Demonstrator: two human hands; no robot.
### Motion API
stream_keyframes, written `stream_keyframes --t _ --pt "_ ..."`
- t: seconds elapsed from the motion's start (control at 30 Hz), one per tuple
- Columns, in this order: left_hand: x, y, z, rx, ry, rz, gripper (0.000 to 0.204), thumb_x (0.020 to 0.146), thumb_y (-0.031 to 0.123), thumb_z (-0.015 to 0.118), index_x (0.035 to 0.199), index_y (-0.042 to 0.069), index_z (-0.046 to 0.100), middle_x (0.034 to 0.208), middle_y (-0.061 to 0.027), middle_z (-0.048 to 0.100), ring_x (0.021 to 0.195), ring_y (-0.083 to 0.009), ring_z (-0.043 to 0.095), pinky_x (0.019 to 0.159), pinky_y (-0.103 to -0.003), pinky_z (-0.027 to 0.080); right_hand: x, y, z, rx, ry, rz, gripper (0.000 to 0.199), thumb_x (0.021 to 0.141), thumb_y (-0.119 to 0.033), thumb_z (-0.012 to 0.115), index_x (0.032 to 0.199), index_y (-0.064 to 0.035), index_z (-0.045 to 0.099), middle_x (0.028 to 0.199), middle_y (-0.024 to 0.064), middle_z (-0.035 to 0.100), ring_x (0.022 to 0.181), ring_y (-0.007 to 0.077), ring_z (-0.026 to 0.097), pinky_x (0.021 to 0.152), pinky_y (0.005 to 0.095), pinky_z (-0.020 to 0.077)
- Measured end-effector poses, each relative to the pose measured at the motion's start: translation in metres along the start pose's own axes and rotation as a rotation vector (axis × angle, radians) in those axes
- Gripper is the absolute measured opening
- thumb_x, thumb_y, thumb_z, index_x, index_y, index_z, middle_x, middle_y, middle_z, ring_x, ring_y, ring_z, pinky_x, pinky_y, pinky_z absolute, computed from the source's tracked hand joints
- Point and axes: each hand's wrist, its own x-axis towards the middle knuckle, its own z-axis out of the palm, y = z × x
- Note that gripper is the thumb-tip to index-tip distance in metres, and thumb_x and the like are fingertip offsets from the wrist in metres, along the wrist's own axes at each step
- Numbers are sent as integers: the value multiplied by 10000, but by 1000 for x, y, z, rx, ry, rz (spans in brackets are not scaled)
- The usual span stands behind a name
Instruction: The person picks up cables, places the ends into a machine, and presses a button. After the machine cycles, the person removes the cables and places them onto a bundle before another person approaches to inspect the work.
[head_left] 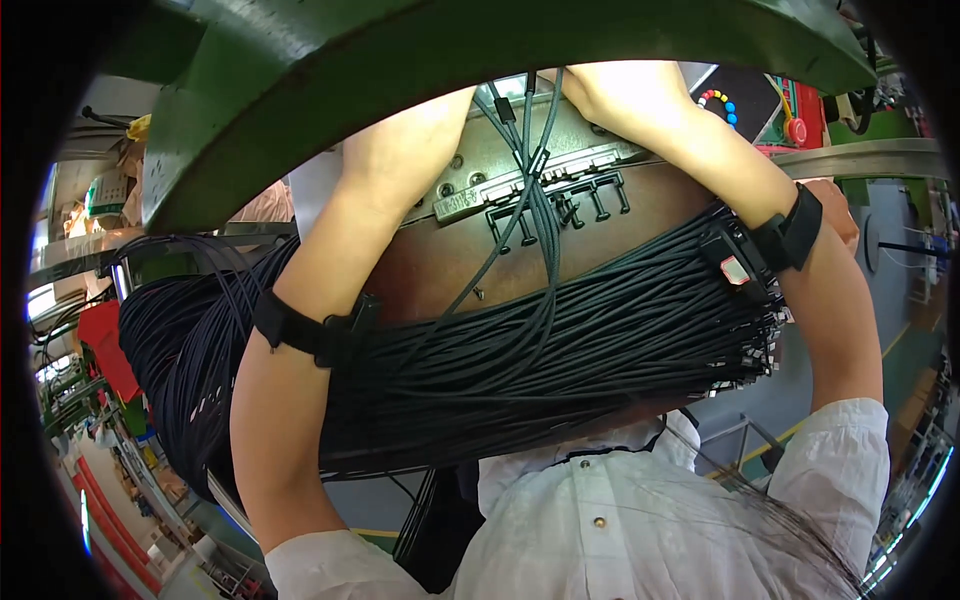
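Note:
Both my hands reach up under a green machine frame (480, 45), which hides their fingers. My left hand (425, 130) shows only its back and wrist, beside a metal fixture plate (590, 135). On the other side, my right hand (620, 95) is brightly lit, its fingers also out of sight. Between them several thin black cables (537, 180) run up over the plate and beneath the frame; whether either hand holds them cannot be seen. A metal bar with black comb-like parts (595, 200) lies along the plate's near edge. Nearer me, a thick bundle of black cables (540, 350) stretches across the brown work surface (420, 270).
The cable bundle hangs over the left edge, and its metal-tipped ends (755, 350) lie at the right. A red box (108, 350) stands at the left. At upper right are a beaded loop (722, 103) and a red part with a round knob (797, 130).

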Motion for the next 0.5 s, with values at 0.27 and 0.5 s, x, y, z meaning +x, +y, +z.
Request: stream_keyframes --t 0.27,0.5 --pt "0 13 -30 -181 -169 -258 507 752 27 553 1249 26 455 1133 -182 572 1026 -315 564 879 -372 450 -4 12 -22 -210 112 -222 175 853 -162 524 887 -10 604 817 129 603 743 266 565 668 363 440" --pt "-86 58 -214 -1640 -1135 -469 669 864 383 579 1298 -87 386 1350 -161 434 1259 -292 408 1030 -373 320 -146 -51 -146 709 269 271 306 919 -83 423 1181 57 497 1149 152 565 1058 255 552 889 353 448"
